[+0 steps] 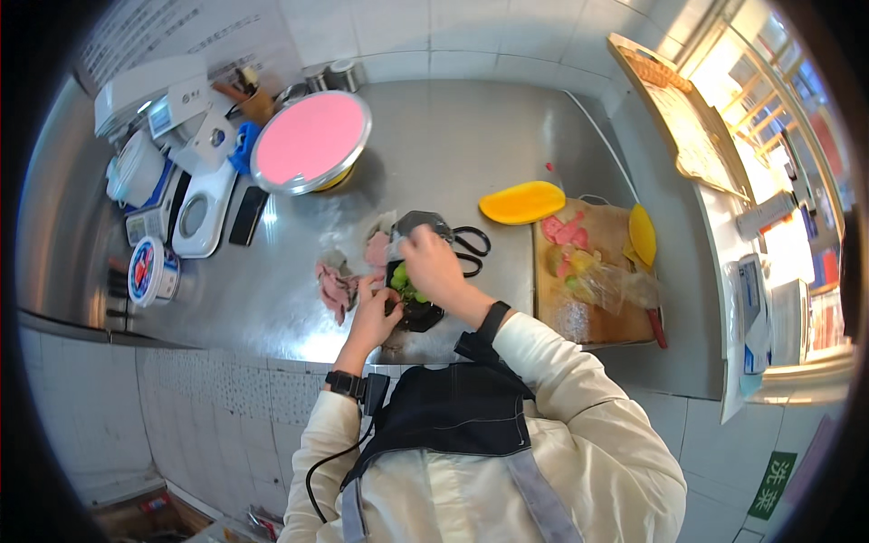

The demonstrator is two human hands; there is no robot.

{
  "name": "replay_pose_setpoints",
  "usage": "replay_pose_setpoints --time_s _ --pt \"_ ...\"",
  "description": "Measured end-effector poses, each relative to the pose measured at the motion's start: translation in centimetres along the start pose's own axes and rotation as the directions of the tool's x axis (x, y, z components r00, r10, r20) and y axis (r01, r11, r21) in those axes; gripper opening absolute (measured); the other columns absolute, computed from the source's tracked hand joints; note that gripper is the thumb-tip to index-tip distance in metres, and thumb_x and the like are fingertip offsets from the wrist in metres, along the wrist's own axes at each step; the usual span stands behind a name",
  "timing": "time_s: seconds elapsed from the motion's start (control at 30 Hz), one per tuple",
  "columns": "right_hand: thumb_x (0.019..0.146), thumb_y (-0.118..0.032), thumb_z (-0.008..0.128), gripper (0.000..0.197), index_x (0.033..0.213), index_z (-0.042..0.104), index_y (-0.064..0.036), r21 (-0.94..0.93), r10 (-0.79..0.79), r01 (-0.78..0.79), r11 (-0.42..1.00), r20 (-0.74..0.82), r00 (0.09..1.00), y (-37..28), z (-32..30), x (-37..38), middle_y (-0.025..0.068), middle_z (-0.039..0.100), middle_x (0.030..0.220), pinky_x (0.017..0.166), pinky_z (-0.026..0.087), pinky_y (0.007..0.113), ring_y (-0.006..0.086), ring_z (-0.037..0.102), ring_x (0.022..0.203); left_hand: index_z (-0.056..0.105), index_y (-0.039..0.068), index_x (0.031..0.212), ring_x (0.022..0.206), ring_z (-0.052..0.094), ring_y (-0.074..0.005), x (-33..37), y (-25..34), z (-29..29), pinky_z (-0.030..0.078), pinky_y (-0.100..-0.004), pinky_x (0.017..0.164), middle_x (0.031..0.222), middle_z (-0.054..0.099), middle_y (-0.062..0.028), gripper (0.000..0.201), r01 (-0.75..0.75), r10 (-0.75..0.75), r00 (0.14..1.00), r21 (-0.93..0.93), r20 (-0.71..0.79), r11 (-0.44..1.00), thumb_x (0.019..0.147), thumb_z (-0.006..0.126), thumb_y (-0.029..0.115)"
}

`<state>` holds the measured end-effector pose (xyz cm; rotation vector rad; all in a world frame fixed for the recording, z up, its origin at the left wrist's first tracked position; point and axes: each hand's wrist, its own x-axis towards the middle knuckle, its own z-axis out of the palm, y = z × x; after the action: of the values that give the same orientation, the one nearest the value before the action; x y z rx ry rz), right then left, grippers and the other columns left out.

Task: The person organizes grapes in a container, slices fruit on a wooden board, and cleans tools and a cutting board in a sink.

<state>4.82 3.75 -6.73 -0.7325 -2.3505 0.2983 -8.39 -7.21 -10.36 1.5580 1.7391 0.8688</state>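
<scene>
Left hand [369, 319] at black tray [423, 319] of green pieces [401, 279], pink cloth [337, 288] just beside; right hand [436, 270] above tray. Fingertips partly hidden, can't tell either grip.

Left grip [369, 319] nearer, right grip [434, 269] farther — close together

the fruit [399, 273] is green, the tray [422, 318] black.

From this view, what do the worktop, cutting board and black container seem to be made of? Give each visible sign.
Worktop: metal, probably stainless steel, smooth; grey with bright, blurred reflections.
Cutting board: probably wood, fairly matte; warm brown surface, though grain isn't clear.
Black container: likely plastic, somewhat glossy; angular edge with slight sheen, partly hidden.
</scene>
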Motion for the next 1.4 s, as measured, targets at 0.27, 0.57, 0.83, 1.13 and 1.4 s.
replay_pose_setpoints --time_s 0.27,0.57,0.83,1.13,1.4 --pt "0.074 -0.011 0.051 0.012 0.081 0.045 -0.0020 0.018 0.207 -0.220 0.975 0.269 0.941 -0.2 0.6 -1.4 0.0166 0.056 0.074 0.063 0.043 0.042 0.0329 0.057 0.071 0.055 0.005 0.081 0.104 0.038 -0.0322 0.6 0.5 -0.2 0.030 -0.0378 0.089 0.109 0.039 -0.0152 0.009 -0.169 0.185 0.961 0.097 -0.206 0.981 0.076 0.058 0.013" --pt "0.080 -0.019 0.052 0.020 0.089 0.046 -0.0029 0.276 0.468 -0.611 0.742 0.439 0.767 1.0 2.8 -3.1 0.0190 0.058 0.070 0.059 0.044 0.043 0.0366 0.058 0.068 0.046 0.005 0.100 0.104 0.036 -0.0337 -3.1 -1.0 0.2 0.030 -0.0406 0.091 0.105 0.038 -0.0155 0.044 -0.020 0.053 0.976 0.156 -0.213 0.988 0.069 0.069 0.024" --pt "0.081 -0.017 0.055 0.018 0.085 0.050 -0.0001 0.612 0.476 -0.651 0.449 0.452 0.754 1.0 3.6 -4.4 0.0061 0.053 0.068 0.057 0.041 0.027 0.0130 0.049 0.062 0.049 0.005 0.084 0.073 0.053 -0.0295 -5.6 1.3 -0.2 0.043 -0.0387 0.065 0.079 0.050 -0.0113 0.028 0.062 -0.097 0.995 0.566 0.033 0.822 0.071 0.065 0.024" --pt "0.076 -0.011 0.051 0.010 0.080 0.049 -0.0018 0.216 0.363 -0.438 0.872 0.315 0.877 -2.0 -0.9 -3.5 0.0198 0.057 0.066 0.058 0.045 0.042 0.0353 0.058 0.065 0.052 0.009 0.079 0.083 0.048 -0.0235 -3.5 1.0 1.5 0.030 -0.0492 0.085 0.078 0.047 -0.0059 0.010 -0.066 0.231 0.956 0.635 -0.180 0.770 0.074 0.057 0.016" --pt "0.087 -0.017 0.050 0.015 0.084 0.048 -0.0025 0.674 0.377 -0.686 0.273 0.581 0.721 1.7 0.3 -3.9 -0.0028 0.046 0.069 0.055 0.036 0.020 0.0046 0.040 0.063 0.056 0.006 0.082 0.104 0.034 -0.0317 -2.7 0.3 1.8 0.028 -0.0411 0.091 0.108 0.039 -0.0139 0.008 -0.178 0.236 0.944 0.246 -0.230 0.953 0.077 0.057 0.011"
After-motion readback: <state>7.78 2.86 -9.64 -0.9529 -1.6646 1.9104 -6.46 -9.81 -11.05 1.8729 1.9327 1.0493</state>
